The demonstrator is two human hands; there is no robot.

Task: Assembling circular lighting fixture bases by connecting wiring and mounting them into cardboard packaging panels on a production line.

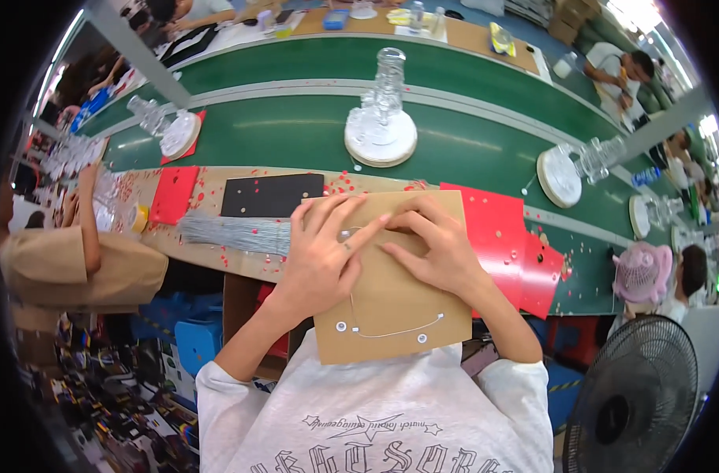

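Note:
A tan cardboard sheet (407,292) rests against my front, its far end over the table edge. My left hand (324,248) lies on it with fingers spread, the index finger pointing to the right. My right hand (434,244) bends over the sheet, thumb apart from the fingers, fingertips close to the left index tip. Whether something tiny lies under those fingertips is hidden. On the near part of the sheet, a thin white cord (399,334) with small white end pieces curves between two round white fasteners, a left one (341,326) and a right one (422,338).
Beyond the sheet lie a black card (272,195), a bundle of grey wires (233,234) and red sheets (493,236). Clear glass pieces on round white bases, one in the middle (381,142), stand on the green bench. A black fan (631,402) is at right. A person in tan (83,268) works at left.

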